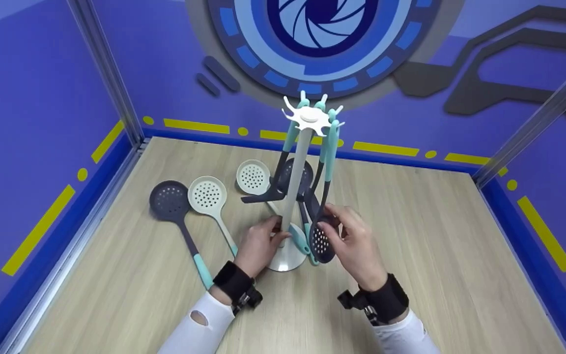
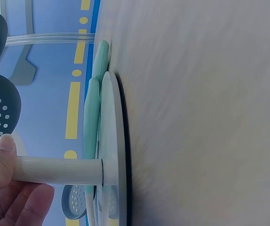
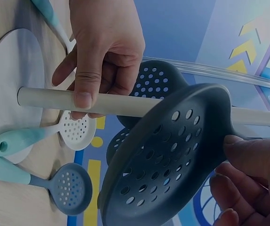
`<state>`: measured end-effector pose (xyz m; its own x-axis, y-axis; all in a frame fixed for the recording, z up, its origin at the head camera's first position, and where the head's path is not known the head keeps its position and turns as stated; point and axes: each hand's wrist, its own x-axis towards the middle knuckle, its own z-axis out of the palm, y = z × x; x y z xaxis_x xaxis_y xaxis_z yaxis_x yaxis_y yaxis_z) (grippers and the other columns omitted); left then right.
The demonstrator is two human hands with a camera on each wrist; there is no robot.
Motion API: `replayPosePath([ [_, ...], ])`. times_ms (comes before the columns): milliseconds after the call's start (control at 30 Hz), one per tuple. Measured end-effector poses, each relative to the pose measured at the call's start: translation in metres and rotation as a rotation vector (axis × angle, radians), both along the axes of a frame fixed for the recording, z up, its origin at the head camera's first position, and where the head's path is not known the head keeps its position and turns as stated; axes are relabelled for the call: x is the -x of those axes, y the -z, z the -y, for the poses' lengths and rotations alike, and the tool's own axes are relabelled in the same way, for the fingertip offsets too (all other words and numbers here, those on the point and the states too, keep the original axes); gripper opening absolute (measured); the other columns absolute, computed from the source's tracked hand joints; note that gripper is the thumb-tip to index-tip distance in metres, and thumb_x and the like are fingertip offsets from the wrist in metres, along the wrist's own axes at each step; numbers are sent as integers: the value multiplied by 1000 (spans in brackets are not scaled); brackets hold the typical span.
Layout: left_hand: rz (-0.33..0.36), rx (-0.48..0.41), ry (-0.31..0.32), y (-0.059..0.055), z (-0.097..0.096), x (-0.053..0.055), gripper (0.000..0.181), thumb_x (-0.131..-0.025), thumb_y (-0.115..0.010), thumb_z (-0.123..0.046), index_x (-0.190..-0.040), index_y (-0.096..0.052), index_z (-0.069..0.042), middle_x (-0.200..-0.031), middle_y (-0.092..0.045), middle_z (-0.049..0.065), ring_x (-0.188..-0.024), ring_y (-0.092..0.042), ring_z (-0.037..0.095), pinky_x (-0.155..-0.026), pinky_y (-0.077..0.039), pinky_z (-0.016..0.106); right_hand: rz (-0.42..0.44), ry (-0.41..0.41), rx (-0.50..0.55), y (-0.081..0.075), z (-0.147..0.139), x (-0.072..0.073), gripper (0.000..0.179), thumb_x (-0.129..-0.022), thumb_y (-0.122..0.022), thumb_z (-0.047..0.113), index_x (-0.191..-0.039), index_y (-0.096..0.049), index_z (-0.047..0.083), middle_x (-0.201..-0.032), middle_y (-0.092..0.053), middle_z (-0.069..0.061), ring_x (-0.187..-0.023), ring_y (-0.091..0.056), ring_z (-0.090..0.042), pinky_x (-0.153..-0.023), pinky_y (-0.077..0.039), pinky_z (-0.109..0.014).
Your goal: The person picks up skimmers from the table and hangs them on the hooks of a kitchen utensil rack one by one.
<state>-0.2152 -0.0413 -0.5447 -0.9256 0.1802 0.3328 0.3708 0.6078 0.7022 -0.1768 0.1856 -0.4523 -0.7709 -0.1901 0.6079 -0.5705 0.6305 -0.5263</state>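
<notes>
A white utensil stand [image 1: 297, 182] rises from a round base [image 1: 283, 264] on the table. My left hand [image 1: 258, 246] grips its pole low down, just above the base, with the thumb and fingers around it. On the right side of the stand hangs a dark slotted skimmer [image 1: 322, 244] with a teal handle [image 1: 331, 152]. My right hand [image 1: 359, 246] pinches this skimmer near its neck; the right wrist view shows the thumb [image 3: 241, 146] there. More dark-headed utensils with teal handles hang from the other hooks, including one with an angled head [image 1: 263, 196].
A dark skimmer [image 1: 169, 201] and a cream skimmer [image 1: 207, 194] lie on the table to the left. Behind the pole lie another cream skimmer [image 1: 252, 177] and a dark one [image 1: 300, 172], their teal handles reaching the base. Blue panels [image 1: 189, 98] enclose the table.
</notes>
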Motion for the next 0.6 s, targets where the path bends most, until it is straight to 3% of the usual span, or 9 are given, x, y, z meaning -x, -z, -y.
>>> replayPosePath([
  [600, 14, -34, 12, 1, 0, 1, 28, -97, -73, -34, -116, -70, -13, -108, -78, 5, -99, -75, 17, -80, -62, 31, -7, -4, 17, -4, -2, -1, 35, -98, -73, 5, -131, -70, 12, -113, -73, -1, -85, -61, -7, -61, -48, -19],
])
